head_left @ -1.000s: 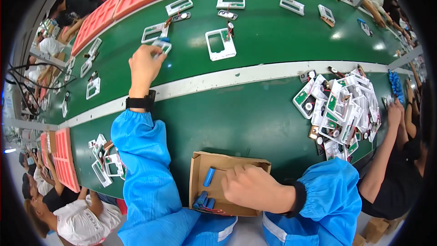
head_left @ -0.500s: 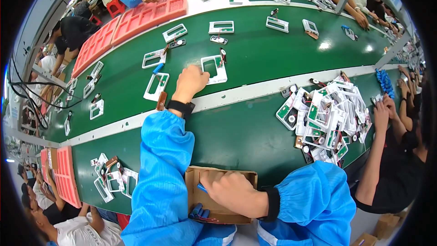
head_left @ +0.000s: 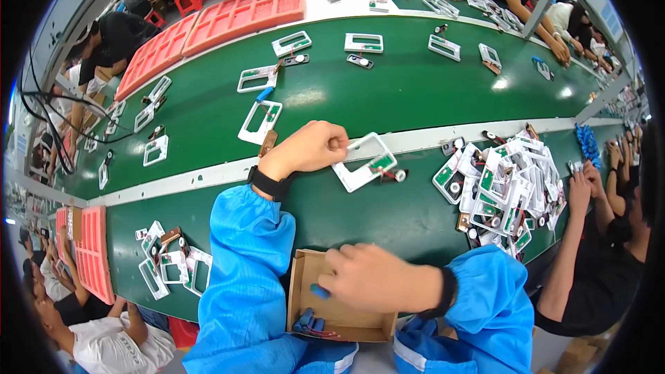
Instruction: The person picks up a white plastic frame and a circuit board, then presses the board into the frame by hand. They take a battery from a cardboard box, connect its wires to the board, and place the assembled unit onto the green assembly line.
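My left hand [head_left: 312, 147] pinches the corner of a white plastic frame [head_left: 353, 181] over the pale rail and near bench. A green circuit board [head_left: 381, 163] sits inside that frame, and a small round wired part [head_left: 399, 176] hangs from its right side. Above the open cardboard box [head_left: 296, 287] at my lap, my right hand [head_left: 381, 280] is closed on a blue cylindrical battery [head_left: 319, 291], its fingers slightly blurred. More blue batteries [head_left: 308, 321] with red wires lie in the box's near left corner.
A heap of white frames [head_left: 509, 183] lies to the right, and a smaller group [head_left: 173, 266] to the left. Several frames with parts rest on the green belt [head_left: 415, 90]. Red trays [head_left: 242, 12] stand beyond. Co-workers' hands [head_left: 585, 183] are at the right.
My left hand has lifted a white frame off the belt and brought it nearer, to the right. My right hand has risen slightly with the blue battery. The whole view has shifted a little.
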Tool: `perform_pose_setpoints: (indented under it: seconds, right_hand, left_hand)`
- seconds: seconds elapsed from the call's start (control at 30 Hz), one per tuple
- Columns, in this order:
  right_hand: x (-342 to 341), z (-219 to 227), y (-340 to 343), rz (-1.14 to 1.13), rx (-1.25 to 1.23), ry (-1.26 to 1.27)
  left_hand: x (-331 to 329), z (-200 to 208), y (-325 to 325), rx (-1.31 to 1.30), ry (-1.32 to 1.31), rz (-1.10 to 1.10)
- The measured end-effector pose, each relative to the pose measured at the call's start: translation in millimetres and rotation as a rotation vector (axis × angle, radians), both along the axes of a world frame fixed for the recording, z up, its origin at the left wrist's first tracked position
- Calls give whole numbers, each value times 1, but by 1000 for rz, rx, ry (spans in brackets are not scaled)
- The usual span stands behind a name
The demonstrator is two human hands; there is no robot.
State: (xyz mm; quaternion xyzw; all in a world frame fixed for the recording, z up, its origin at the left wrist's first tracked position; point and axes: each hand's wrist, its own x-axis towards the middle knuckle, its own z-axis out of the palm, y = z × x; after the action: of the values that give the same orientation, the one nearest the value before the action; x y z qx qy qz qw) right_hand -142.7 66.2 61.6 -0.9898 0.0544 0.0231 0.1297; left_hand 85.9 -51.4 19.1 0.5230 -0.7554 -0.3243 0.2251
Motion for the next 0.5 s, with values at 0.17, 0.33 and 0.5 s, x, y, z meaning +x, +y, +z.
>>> perform_pose_setpoints:
  seconds: [0.17, 0.33, 0.5]
  right_hand:
    - [-28, 13, -52, -137, 931, -564]
    - [-44, -9, -84, -404, 1344, -979]
    - [-50, -46, -101, -683, 1630, -1220]
  left_hand:
    - [-20, -2, 1, 74, -112, -97]
    - [-46, 16, 12, -258, 141, -44]
    - [-63, 32, 21, -125, 292, -162]
